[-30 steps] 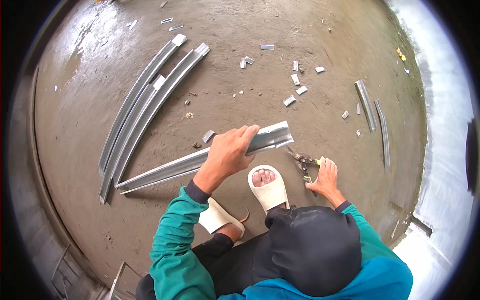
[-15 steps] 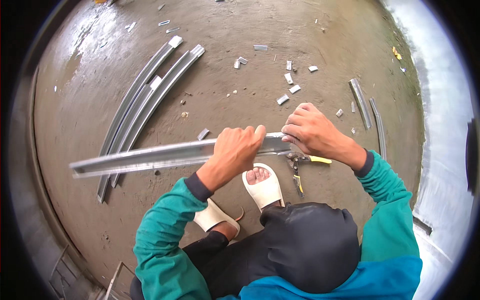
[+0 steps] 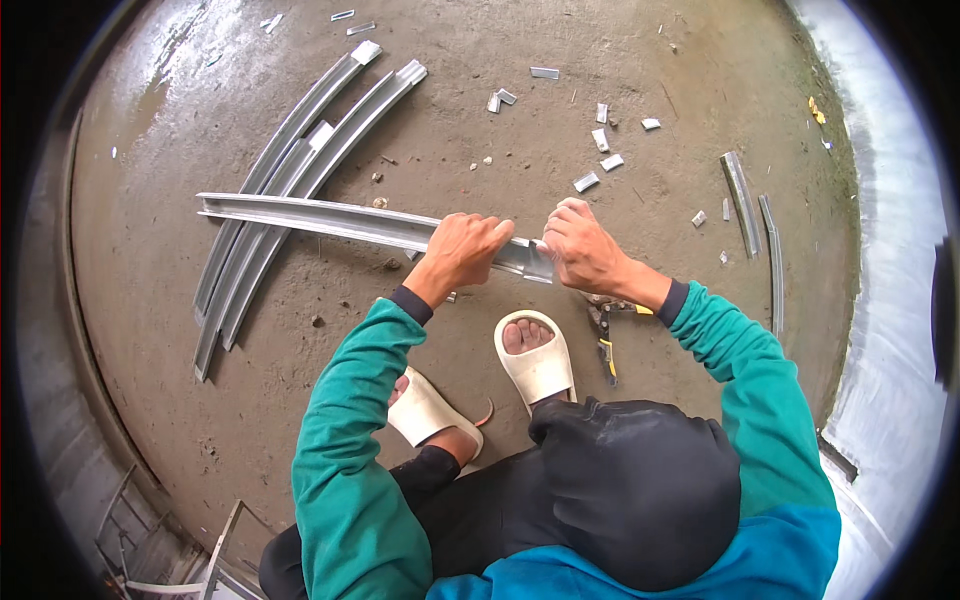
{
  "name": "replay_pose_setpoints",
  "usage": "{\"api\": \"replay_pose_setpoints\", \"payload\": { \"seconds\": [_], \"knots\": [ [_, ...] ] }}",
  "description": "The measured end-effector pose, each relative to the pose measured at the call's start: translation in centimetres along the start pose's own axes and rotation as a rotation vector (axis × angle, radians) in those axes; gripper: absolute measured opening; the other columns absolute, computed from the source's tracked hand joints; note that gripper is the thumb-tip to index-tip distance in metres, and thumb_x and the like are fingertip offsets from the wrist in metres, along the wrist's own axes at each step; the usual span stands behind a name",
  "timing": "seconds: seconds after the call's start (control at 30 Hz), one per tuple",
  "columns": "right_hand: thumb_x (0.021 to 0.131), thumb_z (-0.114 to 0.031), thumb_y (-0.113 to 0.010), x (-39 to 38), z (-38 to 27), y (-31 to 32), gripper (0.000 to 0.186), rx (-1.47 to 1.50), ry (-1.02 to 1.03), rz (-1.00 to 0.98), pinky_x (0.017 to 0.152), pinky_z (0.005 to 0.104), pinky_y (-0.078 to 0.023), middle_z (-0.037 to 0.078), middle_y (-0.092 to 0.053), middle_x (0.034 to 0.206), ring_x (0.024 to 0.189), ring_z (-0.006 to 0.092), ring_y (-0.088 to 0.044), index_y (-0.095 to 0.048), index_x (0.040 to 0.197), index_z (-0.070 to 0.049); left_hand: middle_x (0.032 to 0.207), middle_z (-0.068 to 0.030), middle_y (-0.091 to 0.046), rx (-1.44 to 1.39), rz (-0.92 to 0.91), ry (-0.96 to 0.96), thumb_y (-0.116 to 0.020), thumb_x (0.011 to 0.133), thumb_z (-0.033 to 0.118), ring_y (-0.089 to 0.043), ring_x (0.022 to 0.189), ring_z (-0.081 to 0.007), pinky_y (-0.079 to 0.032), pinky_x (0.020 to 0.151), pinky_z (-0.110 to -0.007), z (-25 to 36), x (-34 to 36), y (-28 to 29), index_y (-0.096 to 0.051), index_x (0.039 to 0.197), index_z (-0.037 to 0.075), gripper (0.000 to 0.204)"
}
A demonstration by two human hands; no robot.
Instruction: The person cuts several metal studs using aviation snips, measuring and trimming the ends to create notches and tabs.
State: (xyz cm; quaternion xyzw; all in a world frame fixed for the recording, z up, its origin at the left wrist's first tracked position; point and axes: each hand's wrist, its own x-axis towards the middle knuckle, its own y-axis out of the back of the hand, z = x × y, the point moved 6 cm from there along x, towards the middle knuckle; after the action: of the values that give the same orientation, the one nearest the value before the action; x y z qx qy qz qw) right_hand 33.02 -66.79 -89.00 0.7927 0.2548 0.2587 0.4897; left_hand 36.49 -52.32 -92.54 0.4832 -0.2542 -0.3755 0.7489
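Head: left fingers grip metal channel, right fingers apparently touching

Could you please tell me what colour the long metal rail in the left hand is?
The metal rail is silvery grey, seen best in the head view.

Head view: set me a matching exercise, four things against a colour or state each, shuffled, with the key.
Things
1. Left hand
2. Sandals
3. Snips
4. Sleeves

Colours and states
A. green with dark cuffs
B. yellow on the handles
C. holding the metal rail
D. cream

Right pairs: 1-C, 2-D, 3-B, 4-A
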Motion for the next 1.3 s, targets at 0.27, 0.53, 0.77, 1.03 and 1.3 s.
{"api": "replay_pose_setpoints", "payload": {
  "seconds": [0.27, 0.53, 0.77, 1.03, 1.3],
  "knots": [
    [0.093, -0.025, -0.062, -0.6, 5.2, -2.6, 0.033, 0.668, -0.634, -0.381, 0.067, 0.0346, -0.043, 0.010, -0.064, 0.068, 0.066, 0.0184, -0.054, -0.068, 0.078, 0.004, 0.075, -0.0060, -0.062, 0.022, 0.009, -0.041, -0.066, 0.069, 0.007, -0.066, 0.074, -0.0267, -0.052, 0.063, -0.039, 0.6, -0.5, 0.9, -0.054, 0.086, 0.010, 0.021],
    [0.097, -0.042, -0.058, -1.4, 7.5, 1.3, 0.045, 0.986, -0.834, -0.073, 0.068, 0.0308, -0.044, 0.002, -0.065, 0.081, 0.074, 0.0092, -0.054, -0.072, 0.090, 0.001, 0.074, -0.0054, -0.061, 0.042, 0.063, 0.027, -0.066, 0.065, 0.004, -0.065, 0.073, -0.0265, -0.049, 0.063, -0.040, -0.5, 0.8, 4.2, -0.054, 0.084, 0.009, 0.023],
    [0.096, -0.051, -0.058, -3.0, -0.7, -1.6, 0.052, 1.538, -1.133, 0.513, 0.077, 0.0291, -0.046, 0.005, -0.069, 0.089, 0.081, 0.0133, -0.062, -0.073, 0.096, -0.001, 0.073, -0.0075, -0.058, 0.091, 0.261, 0.122, -0.066, 0.057, 0.001, -0.062, 0.074, -0.0300, -0.047, 0.063, -0.041, -1.3, 4.2, 7.0, -0.053, 0.083, 0.008, 0.029],
    [0.094, -0.036, -0.069, -0.2, -0.3, 1.7, 0.040, 1.244, -1.091, 1.001, 0.060, 0.0227, -0.039, -0.001, -0.063, 0.069, 0.065, 0.0053, -0.050, -0.072, 0.083, 0.003, 0.077, -0.0096, -0.063, 0.094, 0.201, 0.237, -0.068, 0.055, 0.002, -0.063, 0.075, -0.0335, -0.048, 0.064, -0.043, -0.5, 6.2, 9.2, -0.055, 0.084, 0.006, 0.032],
    [0.093, -0.036, -0.068, 0.3, 1.2, 3.0, 0.044, 1.152, -1.169, 0.960, 0.048, 0.0275, -0.024, -0.008, -0.044, 0.058, 0.058, 0.0036, -0.033, -0.063, 0.068, 0.000, 0.073, -0.0116, -0.061, 0.098, 0.221, 0.304, -0.065, 0.058, 0.000, -0.063, 0.071, -0.0349, -0.046, 0.059, -0.044, -0.5, 7.0, 10.3, -0.051, 0.078, 0.005, 0.025]
  ]
}}
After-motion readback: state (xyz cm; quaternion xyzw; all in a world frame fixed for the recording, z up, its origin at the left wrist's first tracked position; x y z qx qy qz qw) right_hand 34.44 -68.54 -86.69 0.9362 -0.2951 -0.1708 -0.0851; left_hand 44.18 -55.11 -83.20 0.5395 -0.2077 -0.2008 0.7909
